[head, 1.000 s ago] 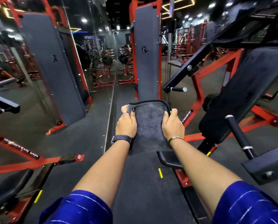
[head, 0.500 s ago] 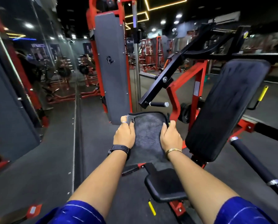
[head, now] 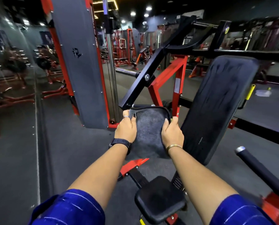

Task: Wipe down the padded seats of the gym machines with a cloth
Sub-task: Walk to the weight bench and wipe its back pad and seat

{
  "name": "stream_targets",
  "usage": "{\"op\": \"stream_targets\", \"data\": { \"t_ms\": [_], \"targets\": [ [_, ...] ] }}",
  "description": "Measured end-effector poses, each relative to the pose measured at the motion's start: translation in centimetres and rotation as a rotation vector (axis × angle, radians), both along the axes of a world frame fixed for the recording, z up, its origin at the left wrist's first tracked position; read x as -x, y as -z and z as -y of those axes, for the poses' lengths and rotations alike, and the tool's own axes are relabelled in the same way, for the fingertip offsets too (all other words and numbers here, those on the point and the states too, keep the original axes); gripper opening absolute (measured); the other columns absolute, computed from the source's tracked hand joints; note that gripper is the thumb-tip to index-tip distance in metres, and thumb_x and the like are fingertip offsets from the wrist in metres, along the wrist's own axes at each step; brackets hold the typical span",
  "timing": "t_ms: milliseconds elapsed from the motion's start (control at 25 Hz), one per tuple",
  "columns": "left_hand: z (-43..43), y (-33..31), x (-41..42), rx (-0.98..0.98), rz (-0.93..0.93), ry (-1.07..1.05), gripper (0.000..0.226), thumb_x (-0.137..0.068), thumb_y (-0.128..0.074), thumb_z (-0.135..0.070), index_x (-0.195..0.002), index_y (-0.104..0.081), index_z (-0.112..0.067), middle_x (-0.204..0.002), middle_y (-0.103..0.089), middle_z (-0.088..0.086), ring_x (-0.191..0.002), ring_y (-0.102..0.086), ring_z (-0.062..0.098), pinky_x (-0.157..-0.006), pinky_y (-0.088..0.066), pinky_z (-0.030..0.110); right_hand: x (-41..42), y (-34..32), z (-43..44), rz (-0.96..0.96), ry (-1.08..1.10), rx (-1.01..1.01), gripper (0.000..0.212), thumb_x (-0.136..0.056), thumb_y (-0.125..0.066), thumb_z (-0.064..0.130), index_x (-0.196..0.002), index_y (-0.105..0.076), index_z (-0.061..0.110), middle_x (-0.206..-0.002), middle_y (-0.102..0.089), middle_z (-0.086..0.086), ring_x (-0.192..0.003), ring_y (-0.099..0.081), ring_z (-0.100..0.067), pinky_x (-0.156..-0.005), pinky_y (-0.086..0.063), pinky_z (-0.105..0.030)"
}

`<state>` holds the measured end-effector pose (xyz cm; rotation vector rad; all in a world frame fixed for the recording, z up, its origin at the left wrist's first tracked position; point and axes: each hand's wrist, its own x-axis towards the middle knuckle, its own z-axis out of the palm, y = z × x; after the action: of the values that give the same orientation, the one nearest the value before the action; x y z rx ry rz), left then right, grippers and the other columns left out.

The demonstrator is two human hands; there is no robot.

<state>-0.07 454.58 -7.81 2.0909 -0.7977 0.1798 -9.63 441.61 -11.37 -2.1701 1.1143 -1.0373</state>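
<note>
Cloth: the dark grey cloth is held spread out in the air between the two hands, just to the left of the back pad; I cannot tell if it touches the pad.
Left hand: the left hand grips the left edge of the cloth with curled fingers, on the side far from the back pad. It has a ring on one finger and a black watch on the wrist.
Right hand: the right hand grips the right edge of the cloth, fingers curled round it, close to the left edge of the back pad. A thin gold bracelet is on the wrist.
Back pad: black, long, tilted, on a red and black frame.
Seat: the small black padded seat is below the lower end of the back pad and to its left, bare, well apart from the cloth.
Handle: a black bar with a silver cap is to the right of the back pad's lower end.
Grey panel: a tall grey panel stands well to the left of the back pad.
</note>
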Motion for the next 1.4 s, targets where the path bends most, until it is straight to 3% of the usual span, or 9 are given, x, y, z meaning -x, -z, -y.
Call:
{"op": "stream_targets", "data": {
  "t_ms": [560, 800, 960, 1400],
  "targets": [
    [23.9, -1.1, -14.5, 0.049, 0.026, 0.257, 0.03, -0.099, -0.036, -0.027, -0.123, -0.036, -0.01, -0.101, -0.064, 0.025, -0.095, -0.058, 0.045, -0.072, -0.04, 0.042, -11.6, -1.8, 21.1, -0.016, 0.289, 0.024, 0.033, -0.098, -0.033, 0.038, -0.11, -0.039, 0.008, -0.109, -0.062, -0.019, -0.092, -0.06, -0.043, -0.071, -0.044, -0.045],
    [31.8, -0.2, -18.9, 0.071, -0.003, 0.43, 0.029, -0.099, -0.035, -0.028, -0.123, -0.036, -0.012, -0.101, -0.064, 0.026, -0.092, -0.058, 0.047, -0.07, -0.042, 0.044, -14.0, -1.6, 26.0, -0.028, 0.452, 0.031, 0.033, -0.098, -0.032, 0.039, -0.111, -0.038, 0.008, -0.109, -0.062, -0.016, -0.09, -0.061, -0.042, -0.07, -0.045, -0.043],
    [36.1, -0.5, -22.7, 0.106, 0.043, 0.614, 0.03, -0.098, -0.036, -0.025, -0.123, -0.037, -0.009, -0.097, -0.064, 0.026, -0.089, -0.059, 0.047, -0.07, -0.046, 0.047, -16.8, -1.7, 27.9, -0.01, 0.608, 0.026, 0.033, -0.099, -0.032, 0.038, -0.111, -0.038, 0.008, -0.108, -0.062, -0.014, -0.087, -0.061, -0.04, -0.063, -0.038, -0.038],
    [42.3, -1.0, -30.7, 0.078, 0.114, 0.986, 0.029, -0.097, -0.038, -0.022, -0.124, -0.037, -0.013, -0.096, -0.066, 0.021, -0.089, -0.061, 0.043, -0.067, -0.042, 0.04, -24.3, -1.3, 28.8, 0.016, 0.921, -0.01, 0.034, -0.099, -0.031, 0.036, -0.114, -0.037, 0.006, -0.106, -0.064, -0.016, -0.086, -0.061, -0.041, -0.062, -0.038, -0.038]
  ]
}}
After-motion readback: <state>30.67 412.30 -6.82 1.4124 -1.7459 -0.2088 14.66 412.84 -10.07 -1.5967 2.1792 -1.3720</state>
